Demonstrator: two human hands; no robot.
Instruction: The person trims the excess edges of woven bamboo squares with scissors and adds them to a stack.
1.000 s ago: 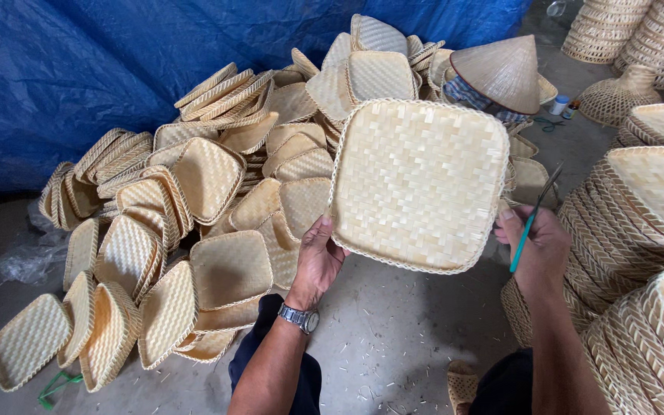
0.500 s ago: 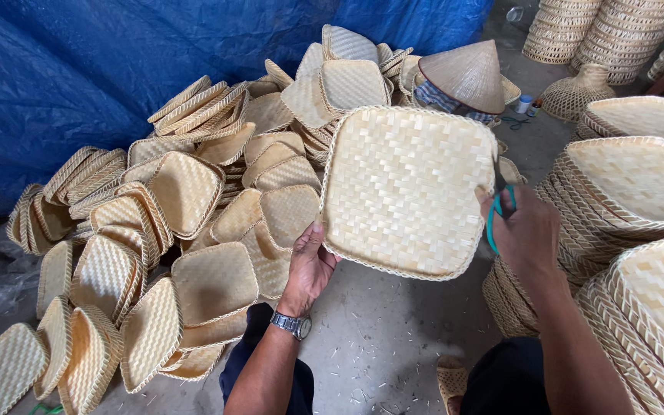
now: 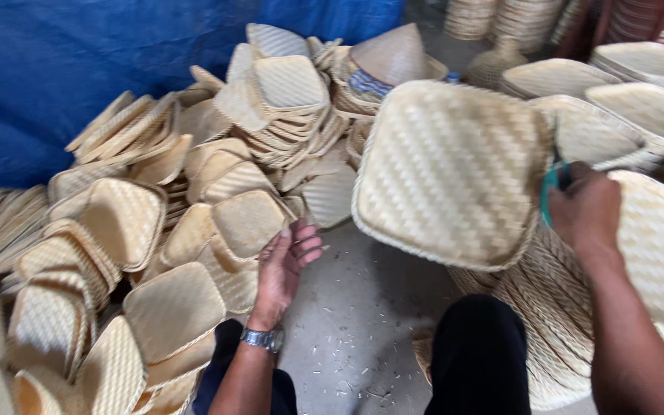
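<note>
My right hand (image 3: 589, 211) grips the right rim of a square woven bamboo tray (image 3: 451, 173) and holds it tilted over a stack of similar trays (image 3: 655, 246) on the right. A teal-handled tool (image 3: 551, 192) is pinched in the same hand. My left hand (image 3: 286, 265), with a metal wristwatch (image 3: 261, 339) on the wrist, hangs free with its fingers apart, palm up, just above the pile of small woven trays (image 3: 178, 230). It touches nothing.
A large heap of small woven trays (image 3: 117, 223) spreads across the left floor against a blue tarpaulin (image 3: 63, 69). A conical woven hat (image 3: 393, 54) lies at the back. More basket stacks (image 3: 501, 19) stand at the top right. Bare concrete floor (image 3: 355, 323) lies between my knees.
My left hand has let go of the big tray and dropped away to the left. The right hand has carried the tray right, over the stack.
</note>
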